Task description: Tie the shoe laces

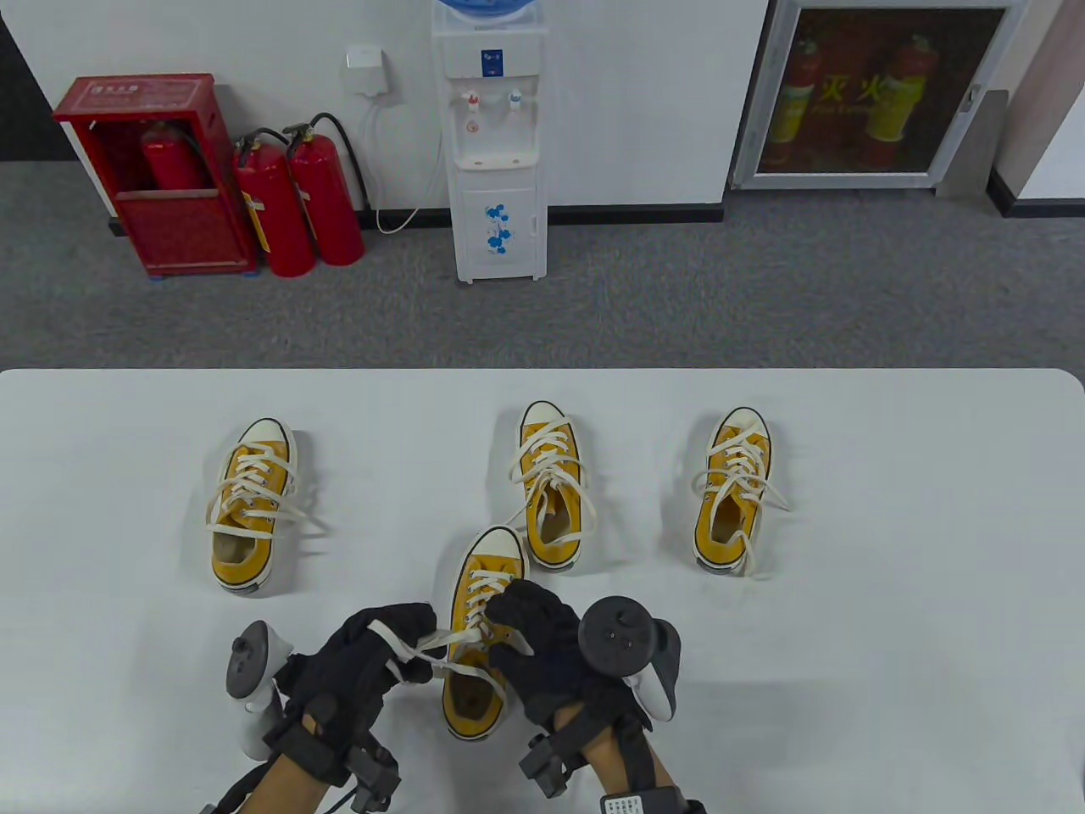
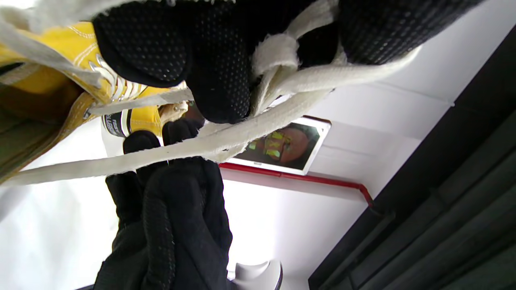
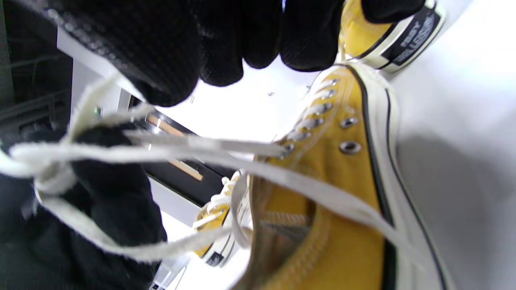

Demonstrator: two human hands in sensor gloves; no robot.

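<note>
Stood on a white table (image 1: pixel 890 636), four yellow shoes: three in a far row, the near shoe (image 1: pixel 477 627) between both gloves. Held by the left hand (image 1: pixel 364 661), fingers curled tight, a knotted bunch of white lace (image 1: pixel 415 649) just left of that shoe. Curled over the shoe's tongue, the right hand (image 1: pixel 534 636), pinching a lace strand.
</note>
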